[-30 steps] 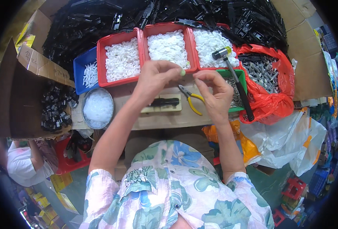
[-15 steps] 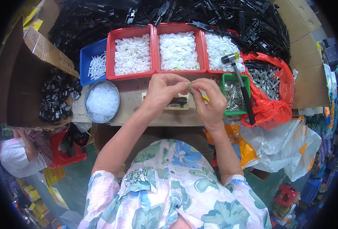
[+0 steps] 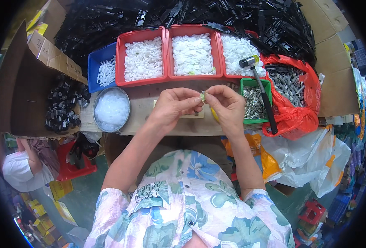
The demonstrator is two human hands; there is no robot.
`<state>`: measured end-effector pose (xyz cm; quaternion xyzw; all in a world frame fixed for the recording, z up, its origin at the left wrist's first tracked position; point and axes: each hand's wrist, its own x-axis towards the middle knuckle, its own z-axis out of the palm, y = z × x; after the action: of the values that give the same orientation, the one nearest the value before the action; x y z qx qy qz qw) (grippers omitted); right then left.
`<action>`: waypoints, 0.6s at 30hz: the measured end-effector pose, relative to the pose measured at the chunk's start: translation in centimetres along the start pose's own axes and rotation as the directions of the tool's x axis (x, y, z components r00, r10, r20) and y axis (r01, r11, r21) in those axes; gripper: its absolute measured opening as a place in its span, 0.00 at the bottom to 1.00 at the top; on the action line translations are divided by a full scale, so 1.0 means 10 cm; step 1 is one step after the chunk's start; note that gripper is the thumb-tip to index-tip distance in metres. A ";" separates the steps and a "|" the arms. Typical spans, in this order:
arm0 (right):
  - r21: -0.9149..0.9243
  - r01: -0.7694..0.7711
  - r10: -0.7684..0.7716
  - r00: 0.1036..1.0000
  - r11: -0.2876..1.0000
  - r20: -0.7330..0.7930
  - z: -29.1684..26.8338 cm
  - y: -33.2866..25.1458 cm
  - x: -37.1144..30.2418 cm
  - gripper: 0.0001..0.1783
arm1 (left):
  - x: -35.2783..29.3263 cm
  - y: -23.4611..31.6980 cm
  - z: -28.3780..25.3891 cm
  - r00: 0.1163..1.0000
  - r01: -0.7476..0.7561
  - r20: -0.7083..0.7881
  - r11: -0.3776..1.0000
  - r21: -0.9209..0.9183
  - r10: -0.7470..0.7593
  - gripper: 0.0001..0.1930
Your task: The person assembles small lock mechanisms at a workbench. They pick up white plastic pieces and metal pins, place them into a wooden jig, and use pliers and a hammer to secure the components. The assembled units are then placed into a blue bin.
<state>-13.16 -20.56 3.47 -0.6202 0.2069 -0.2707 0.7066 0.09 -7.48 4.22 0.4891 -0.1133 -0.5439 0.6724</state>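
Observation:
Over the middle of the bench, my left hand (image 3: 172, 106) and my right hand (image 3: 227, 108) meet fingertip to fingertip. Between them is a tiny pale-green part (image 3: 202, 97), too small to name, pinched by the thumbs and forefingers of both. A yellow curved piece (image 3: 214, 115), maybe a tool handle, shows beside my right palm, mostly hidden by it. Beneath my hands lies a cream-coloured block (image 3: 196, 116) with a dark piece on it, largely covered by my left hand.
Red bins (image 3: 165, 77) of small white parts line the back, a blue bin (image 3: 92, 78) at their left. A dish (image 3: 111, 109) of clear paste stands left. At right are a hammer (image 3: 262, 91), a green box (image 3: 267, 120) of metal pins and a red bag (image 3: 292, 120). Black parts (image 3: 216, 10) heap behind.
Both hands have shifted slightly and their fingertips have turned, so the pale-green part shows more plainly between them. My left hand now covers more of the dark piece on the block.

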 end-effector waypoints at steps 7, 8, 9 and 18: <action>-0.409 0.307 -0.300 0.950 0.859 0.084 0.22 -0.14 -0.11 0.08 | -0.13 -0.07 -0.11 0.998 -0.064 -0.034 0.994 -0.092 0.061 0.08; -0.486 0.357 -0.335 0.932 0.798 0.136 0.24 -0.15 -0.11 0.08 | -0.16 -0.07 -0.12 0.996 -0.074 -0.057 0.993 -0.088 0.069 0.08; -0.490 0.371 -0.347 0.927 0.789 0.143 0.26 -0.14 -0.11 0.07 | -0.19 -0.08 -0.13 0.995 -0.078 -0.074 0.993 -0.088 0.072 0.07; -0.557 0.517 -0.362 0.855 0.650 0.372 0.40 0.17 0.00 0.06 | -0.64 -0.20 -0.29 0.790 -0.284 -0.077 0.474 0.834 0.608 0.09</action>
<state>-10.42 -17.40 2.37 -0.8805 0.0464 -0.2751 0.3833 -1.57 -0.37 3.66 0.7753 -0.3392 -0.1371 0.5148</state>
